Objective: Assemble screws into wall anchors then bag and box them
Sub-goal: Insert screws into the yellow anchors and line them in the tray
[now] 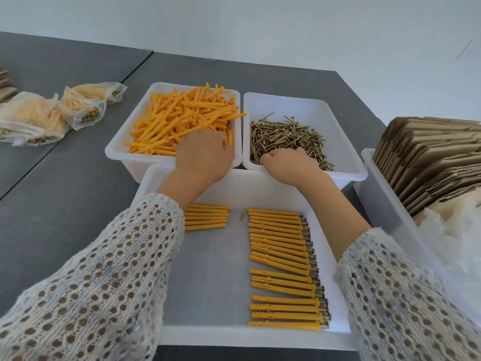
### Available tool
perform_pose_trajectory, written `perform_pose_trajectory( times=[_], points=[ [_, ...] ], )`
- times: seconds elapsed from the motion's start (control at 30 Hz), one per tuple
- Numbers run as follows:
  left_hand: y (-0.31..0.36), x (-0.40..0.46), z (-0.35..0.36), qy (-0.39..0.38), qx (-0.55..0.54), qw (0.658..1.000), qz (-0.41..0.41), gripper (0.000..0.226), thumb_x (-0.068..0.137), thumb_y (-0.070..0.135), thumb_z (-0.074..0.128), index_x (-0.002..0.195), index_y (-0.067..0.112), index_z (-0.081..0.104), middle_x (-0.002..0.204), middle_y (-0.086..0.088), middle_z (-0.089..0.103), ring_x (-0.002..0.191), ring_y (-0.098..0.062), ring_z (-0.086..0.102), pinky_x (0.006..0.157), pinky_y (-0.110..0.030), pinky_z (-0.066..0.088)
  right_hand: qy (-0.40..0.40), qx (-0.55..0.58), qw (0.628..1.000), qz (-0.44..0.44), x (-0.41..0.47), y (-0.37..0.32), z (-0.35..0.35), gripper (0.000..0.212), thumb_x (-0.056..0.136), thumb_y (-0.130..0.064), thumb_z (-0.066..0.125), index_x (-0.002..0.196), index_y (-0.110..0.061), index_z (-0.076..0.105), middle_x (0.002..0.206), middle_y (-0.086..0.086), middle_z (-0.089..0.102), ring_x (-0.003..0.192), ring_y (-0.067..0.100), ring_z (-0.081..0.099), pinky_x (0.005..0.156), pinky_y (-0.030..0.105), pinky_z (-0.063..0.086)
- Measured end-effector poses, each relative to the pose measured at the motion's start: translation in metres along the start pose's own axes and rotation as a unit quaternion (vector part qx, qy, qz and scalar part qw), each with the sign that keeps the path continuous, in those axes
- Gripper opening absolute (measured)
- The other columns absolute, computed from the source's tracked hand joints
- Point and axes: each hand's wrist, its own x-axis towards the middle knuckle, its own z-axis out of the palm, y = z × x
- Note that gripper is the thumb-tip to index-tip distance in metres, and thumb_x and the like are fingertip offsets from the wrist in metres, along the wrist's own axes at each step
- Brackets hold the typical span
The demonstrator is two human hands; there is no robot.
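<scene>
A white bin holds a heap of loose orange wall anchors. My left hand is down in its near right corner, fingers curled among the anchors. Beside it a second white bin holds brass screws. My right hand rests in that pile, fingers curled into the screws. What each hand holds is hidden under it. Nearer me, a white tray carries a long row of anchors with screws fitted and a small group of anchors by my left sleeve.
Filled clear bags lie on the grey table at the far left. A bin at the right holds flat cardboard boxes and crumpled clear plastic. A tiny orange fragment lies in the tray.
</scene>
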Motion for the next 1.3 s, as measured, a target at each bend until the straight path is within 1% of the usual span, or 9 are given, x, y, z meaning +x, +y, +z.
perform_pose_trajectory(
  times=[0.13, 0.3, 0.47, 0.67, 0.77, 0.87, 1.03, 1.17, 1.3],
  points=[
    [0.000, 0.000, -0.001, -0.009, -0.017, 1.000, -0.006, 0.031, 0.095, 0.014, 0.038, 0.088, 0.014, 0.069, 0.084, -0.004, 0.066, 0.076, -0.025, 0.059, 0.058, -0.032, 0.046, -0.013, 0.008, 0.999, 0.035, 0.007, -0.003, -0.001, 0.043, 0.092, -0.034, 0.029, 0.119, -0.014, 0.055, 0.129, 0.012, 0.053, 0.120, 0.035, 0.045, 0.093, 0.046, 0.036],
    [0.000, -0.003, -0.002, -0.012, -0.010, 1.000, -0.003, 0.032, 0.095, 0.015, 0.039, 0.094, 0.017, 0.071, 0.092, -0.004, 0.067, 0.080, -0.026, 0.058, 0.060, -0.032, 0.045, -0.047, 0.056, 0.995, 0.062, 0.017, -0.014, -0.004, 0.018, 0.089, -0.020, 0.033, 0.074, -0.012, 0.039, 0.097, 0.011, 0.042, 0.089, 0.027, 0.037, 0.079, 0.040, 0.035],
    [-0.001, -0.003, -0.003, -0.003, -0.031, 0.999, -0.008, 0.031, 0.096, 0.016, 0.040, 0.093, 0.017, 0.070, 0.091, -0.001, 0.060, 0.078, -0.022, 0.053, 0.056, -0.029, 0.038, -0.015, 0.054, 0.996, 0.068, 0.018, -0.013, -0.002, 0.018, 0.089, -0.023, 0.036, 0.079, -0.013, 0.048, 0.085, 0.004, 0.055, 0.073, 0.022, 0.050, 0.074, 0.036, 0.040],
    [-0.004, 0.000, 0.004, 0.072, -0.128, 0.988, 0.045, 0.026, 0.095, 0.007, 0.044, 0.099, 0.008, 0.070, 0.111, -0.007, 0.053, 0.104, -0.025, 0.051, 0.085, -0.036, 0.047, 0.115, 0.096, 0.986, 0.076, 0.014, -0.010, 0.005, 0.020, 0.087, -0.024, 0.043, 0.070, -0.013, 0.047, 0.072, 0.001, 0.053, 0.063, 0.019, 0.047, 0.054, 0.027, 0.027],
    [-0.003, 0.001, 0.004, 0.124, -0.186, 0.970, 0.100, 0.032, 0.092, -0.007, 0.044, 0.107, 0.007, 0.069, 0.107, 0.000, 0.048, 0.100, -0.016, 0.050, 0.084, -0.019, 0.041, 0.190, 0.139, 0.971, 0.046, 0.014, -0.008, 0.009, 0.025, 0.089, -0.024, 0.042, 0.065, -0.015, 0.038, 0.064, -0.001, 0.042, 0.057, 0.019, 0.038, 0.053, 0.027, 0.026],
    [-0.002, 0.001, 0.004, 0.150, -0.201, 0.958, 0.137, 0.035, 0.092, -0.011, 0.043, 0.113, 0.007, 0.065, 0.108, 0.001, 0.050, 0.095, -0.006, 0.046, 0.080, -0.004, 0.034, 0.243, 0.163, 0.956, 0.006, 0.013, -0.007, 0.011, 0.016, 0.090, -0.020, 0.044, 0.075, -0.013, 0.048, 0.065, -0.001, 0.045, 0.056, 0.017, 0.039, 0.051, 0.027, 0.027],
    [0.000, 0.002, 0.000, 0.158, -0.282, 0.938, 0.123, 0.029, 0.094, -0.005, 0.051, 0.118, 0.007, 0.062, 0.105, 0.001, 0.067, 0.087, 0.007, 0.057, 0.081, -0.005, 0.041, 0.324, 0.188, 0.925, -0.061, 0.011, -0.010, 0.007, 0.018, 0.096, -0.007, 0.042, 0.102, -0.010, 0.058, 0.079, 0.006, 0.066, 0.070, 0.024, 0.061, 0.059, 0.038, 0.049],
    [0.001, 0.001, -0.004, 0.159, -0.346, 0.921, 0.082, 0.019, 0.094, 0.005, 0.059, 0.111, 0.010, 0.065, 0.096, 0.004, 0.072, 0.088, 0.007, 0.063, 0.075, -0.006, 0.044, 0.346, 0.341, 0.868, -0.105, 0.007, -0.018, 0.003, 0.015, 0.100, -0.008, 0.041, 0.097, -0.012, 0.056, 0.074, 0.000, 0.069, 0.062, 0.019, 0.062, 0.069, 0.042, 0.055],
    [0.001, 0.003, -0.004, 0.123, -0.363, 0.922, 0.062, 0.007, 0.093, 0.012, 0.064, 0.097, 0.010, 0.070, 0.076, 0.014, 0.065, 0.073, 0.008, 0.061, 0.068, -0.004, 0.040, 0.371, 0.410, 0.823, -0.129, 0.002, -0.027, -0.001, 0.020, 0.101, -0.011, 0.039, 0.093, -0.010, 0.057, 0.065, 0.001, 0.067, 0.053, 0.011, 0.056, 0.069, 0.040, 0.054]
  ],
)
